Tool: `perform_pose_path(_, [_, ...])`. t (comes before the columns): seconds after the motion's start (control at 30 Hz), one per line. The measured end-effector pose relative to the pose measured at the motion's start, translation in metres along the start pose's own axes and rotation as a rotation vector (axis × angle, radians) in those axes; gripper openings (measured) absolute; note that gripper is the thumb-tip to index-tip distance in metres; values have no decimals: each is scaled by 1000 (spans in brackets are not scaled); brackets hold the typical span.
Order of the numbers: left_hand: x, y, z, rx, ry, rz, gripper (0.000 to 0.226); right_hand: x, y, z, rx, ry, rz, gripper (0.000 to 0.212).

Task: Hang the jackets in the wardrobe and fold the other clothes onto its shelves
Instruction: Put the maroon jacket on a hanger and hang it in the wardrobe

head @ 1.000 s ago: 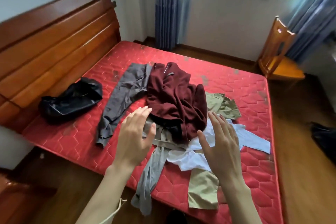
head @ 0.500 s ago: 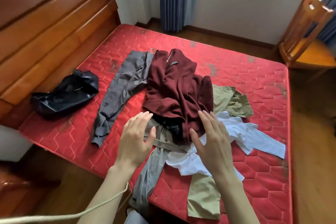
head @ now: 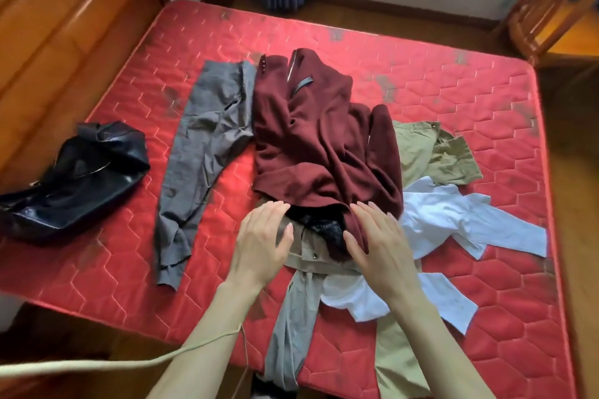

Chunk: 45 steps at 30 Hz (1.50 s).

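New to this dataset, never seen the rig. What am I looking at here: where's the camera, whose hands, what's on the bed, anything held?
There is no robot here. A person wears one wide-angle camera on the head, looking forward and down, so the view is their own. Both bare hands, the left hand and right hand, are open with straight fingers at the near hem of a dark red wool jacket, gripping nothing. It tops a pile on a red quilted mattress: grey trousers, a white shirt, an olive-khaki garment. A black leather jacket lies apart by the wooden headboard.
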<state>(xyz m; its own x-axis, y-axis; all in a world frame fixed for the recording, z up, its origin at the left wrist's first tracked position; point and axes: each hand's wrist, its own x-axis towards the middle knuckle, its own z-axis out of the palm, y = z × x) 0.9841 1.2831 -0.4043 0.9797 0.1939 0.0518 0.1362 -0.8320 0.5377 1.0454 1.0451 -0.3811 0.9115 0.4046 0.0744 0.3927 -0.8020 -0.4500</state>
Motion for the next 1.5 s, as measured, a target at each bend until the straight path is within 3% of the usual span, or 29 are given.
perform_pose_path(0.23, [35, -75, 54, 29, -151, 146, 47, 33, 4, 71, -28, -61, 132, 51])
perform_pose_path(0.47, [54, -134, 149, 118, -271, 280, 45, 53, 42, 171, -27, -105, 171, 48])
perform_pose_path(0.6, [64, -163, 206, 153, -278, 320, 42, 56, 71, 233, -54, -114, 180, 51])
perform_pose_path(0.87, [81, -192, 273, 258, -231, 392, 63, 49, 109, 313, -120, -197, 187, 66])
perform_pose_path(0.97, [84, -194, 285, 272, -136, 363, 45, 46, 115, 325, -160, -167, 191, 62])
perform_pose_path(1.13, [89, -198, 294, 171, -66, 341, 22, 43, 117, 326, -218, 33, 206, 11])
perform_pose_path(1.27, [94, -193, 283, 77, -58, 365, 19, 38, 109, 311, -137, 38, 313, 5])
perform_pose_path(1.5, [93, -165, 226, -24, -59, 319, 9, 31, 78, 260, 30, 168, 339, 7])
